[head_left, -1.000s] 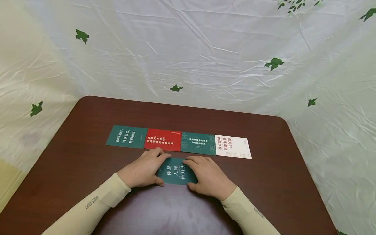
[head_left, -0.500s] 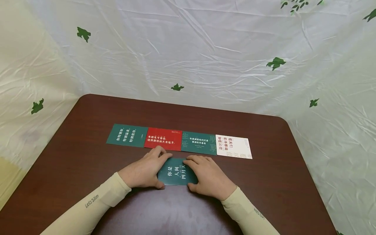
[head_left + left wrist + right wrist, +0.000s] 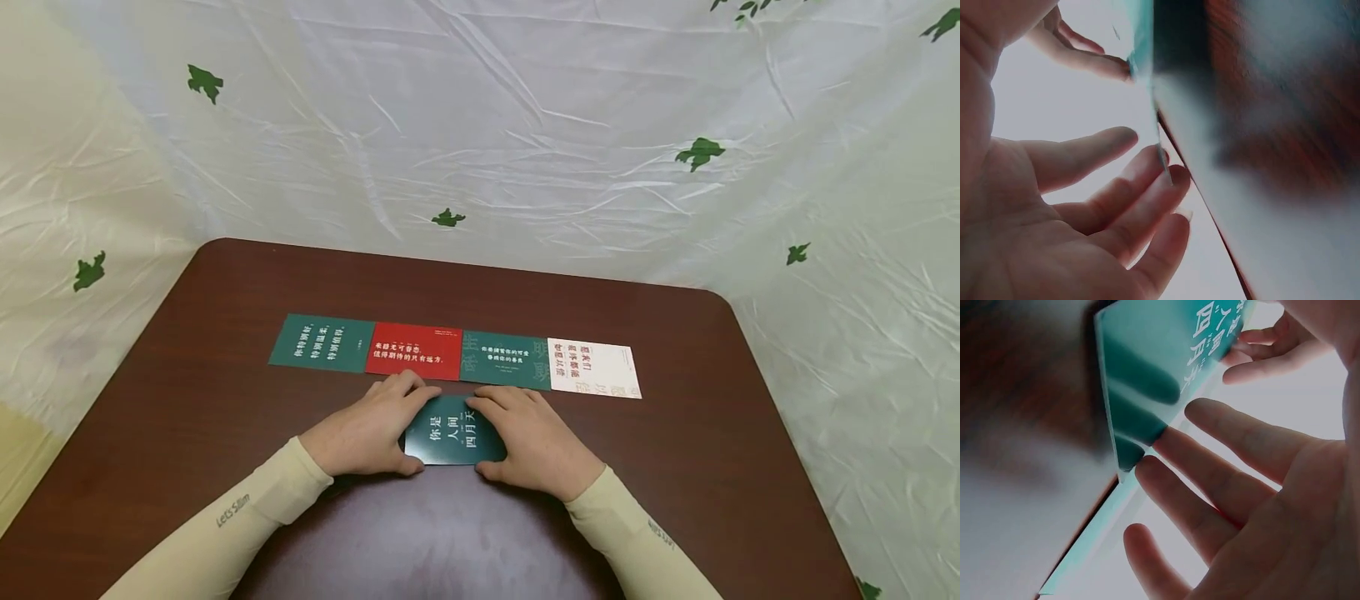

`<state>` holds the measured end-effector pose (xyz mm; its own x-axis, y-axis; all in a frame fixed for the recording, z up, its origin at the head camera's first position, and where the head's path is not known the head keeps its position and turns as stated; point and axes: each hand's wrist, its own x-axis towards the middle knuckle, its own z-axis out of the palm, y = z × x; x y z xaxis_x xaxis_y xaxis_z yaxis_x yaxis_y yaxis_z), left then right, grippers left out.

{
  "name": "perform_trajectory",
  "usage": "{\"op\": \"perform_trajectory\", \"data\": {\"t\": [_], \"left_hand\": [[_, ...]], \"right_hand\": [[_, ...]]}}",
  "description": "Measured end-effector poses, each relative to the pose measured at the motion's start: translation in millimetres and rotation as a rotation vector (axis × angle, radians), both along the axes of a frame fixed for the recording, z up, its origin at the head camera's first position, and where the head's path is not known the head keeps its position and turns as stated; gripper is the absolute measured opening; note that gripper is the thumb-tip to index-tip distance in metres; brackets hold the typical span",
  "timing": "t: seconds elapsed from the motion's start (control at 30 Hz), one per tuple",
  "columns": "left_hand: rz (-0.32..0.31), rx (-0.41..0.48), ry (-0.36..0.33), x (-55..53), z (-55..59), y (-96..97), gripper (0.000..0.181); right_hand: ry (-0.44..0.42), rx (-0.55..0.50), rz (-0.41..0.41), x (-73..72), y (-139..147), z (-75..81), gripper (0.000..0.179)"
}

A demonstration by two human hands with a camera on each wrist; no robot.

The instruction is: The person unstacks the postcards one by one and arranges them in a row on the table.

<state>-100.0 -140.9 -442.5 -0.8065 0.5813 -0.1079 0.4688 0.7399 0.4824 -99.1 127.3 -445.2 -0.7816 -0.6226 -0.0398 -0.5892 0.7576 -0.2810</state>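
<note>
A dark green card [image 3: 448, 433] with white Chinese characters lies between my two hands near the table's middle. At its left end my left hand [image 3: 366, 429] holds it, thumb at the near corner and fingers toward the far edge. Opposite, my right hand [image 3: 536, 442] grips the right end in the same way. In the right wrist view, the card's glossy face [image 3: 1141, 356] reflects the fingers, some of which touch its edge. The left wrist view shows the card [image 3: 1141, 37] nearly edge-on against the fingers. Whether it is raised off the table is hard to tell.
Beyond the hands runs a row of cards: a green card [image 3: 322, 343], a red card [image 3: 415, 352], another green card [image 3: 506, 360] and a white card [image 3: 595, 368]. They lie on a brown table [image 3: 697, 467]. A white curtain [image 3: 480, 108] with green leaf prints surrounds the back and sides.
The held card's near left part now catches more light, as if slightly tilted. Both hands keep nearly the same place on it. The whole view has shifted a little; the row is unchanged.
</note>
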Motion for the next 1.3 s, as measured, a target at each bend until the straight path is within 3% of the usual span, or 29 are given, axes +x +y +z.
{"op": "perform_trajectory", "data": {"t": [0.2, 0.33, 0.5, 0.73, 0.83, 1.13, 1.3], "left_hand": [[-0.033, 0.027, 0.056, -6.2, 0.2, 14.2, 0.093], [-0.081, 0.023, 0.11, -19.5, 2.9, 34.8, 0.091], [-0.144, -0.028, 0.143, -44.1, 9.1, 81.0, 0.093], [-0.193, -0.094, 0.186, -83.5, 16.4, 169.8, 0.086], [-0.206, -0.122, 0.181, -95.7, 18.0, 201.9, 0.086], [-0.22, -0.162, 0.173, -115.5, 13.0, 268.9, 0.088], [-0.211, -0.155, 0.152, -121.8, 11.5, 289.9, 0.084]], "right_hand": [[-0.013, 0.006, -0.038, -4.2, 14.2, 5.0, 0.08], [-0.002, -0.024, -0.086, -9.3, 32.5, 8.9, 0.08], [-0.015, -0.041, -0.152, -20.6, 73.7, 12.6, 0.083], [-0.084, -0.036, -0.317, -40.7, 151.1, 19.4, 0.087], [-0.122, -0.027, -0.372, -49.1, 177.4, 21.3, 0.09], [-0.216, 0.029, -0.5, -65.9, 225.3, 19.5, 0.097], [-0.242, 0.071, -0.532, -72.2, 239.2, 19.2, 0.095]]}}
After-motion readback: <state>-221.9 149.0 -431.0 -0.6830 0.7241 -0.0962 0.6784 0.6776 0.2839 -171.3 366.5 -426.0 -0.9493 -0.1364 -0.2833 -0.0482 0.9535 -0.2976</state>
